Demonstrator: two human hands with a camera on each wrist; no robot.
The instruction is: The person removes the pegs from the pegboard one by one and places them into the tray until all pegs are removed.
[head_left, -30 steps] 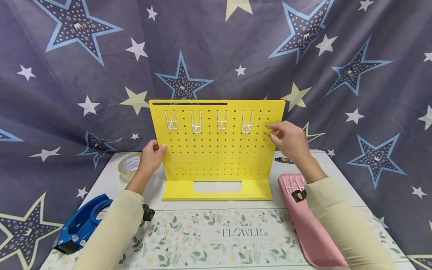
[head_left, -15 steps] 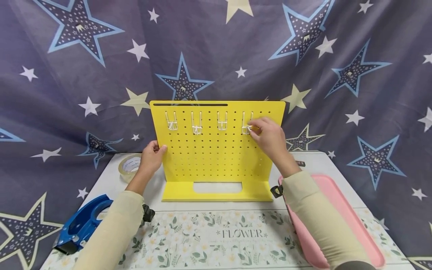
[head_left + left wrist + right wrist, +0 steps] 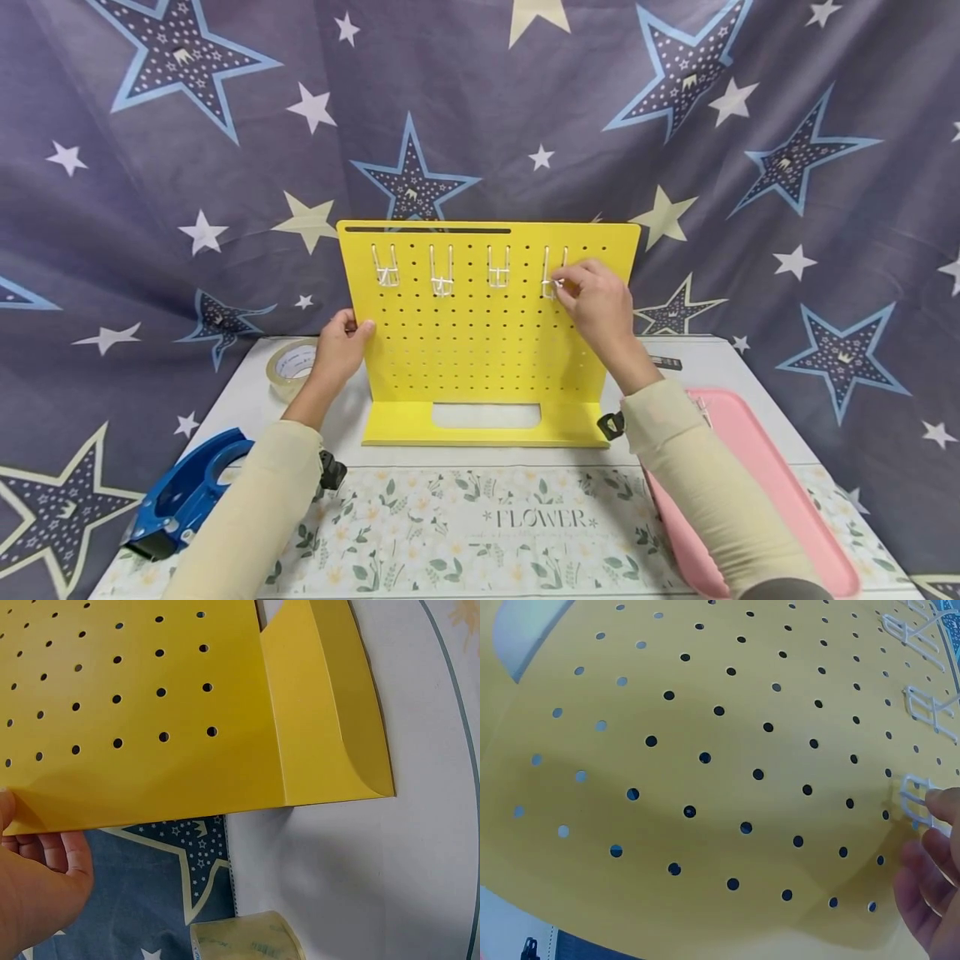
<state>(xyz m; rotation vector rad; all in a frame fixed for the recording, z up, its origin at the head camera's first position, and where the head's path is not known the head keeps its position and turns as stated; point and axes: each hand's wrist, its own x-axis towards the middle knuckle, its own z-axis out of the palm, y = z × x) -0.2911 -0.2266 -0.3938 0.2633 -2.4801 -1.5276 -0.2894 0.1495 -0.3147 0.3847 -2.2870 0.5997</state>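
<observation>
A yellow pegboard (image 3: 480, 350) stands upright on its folded base, with several white wire hooks in a row near its top. My left hand (image 3: 339, 348) grips the board's left edge, thumb on the front face and fingers behind, as the left wrist view also shows. At the rightmost wire hook (image 3: 548, 290), my right hand (image 3: 600, 304) pinches the wire's front end between thumb and fingers. That hook (image 3: 906, 791) is partly covered by the fingertips in the right wrist view. The other hooks, such as the leftmost wire hook (image 3: 387, 277), hang untouched.
A pink tray (image 3: 795, 492) lies at the right, partly under my right forearm, with white wire in it. A clear tape roll (image 3: 283, 377) and a blue tape dispenser (image 3: 180, 492) are at the left. A dark slim object (image 3: 666, 363) lies behind the tray.
My right hand has moved left from near the board's right edge to the rightmost hook and now pinches it. My left hand has kept its grip on the left edge.
</observation>
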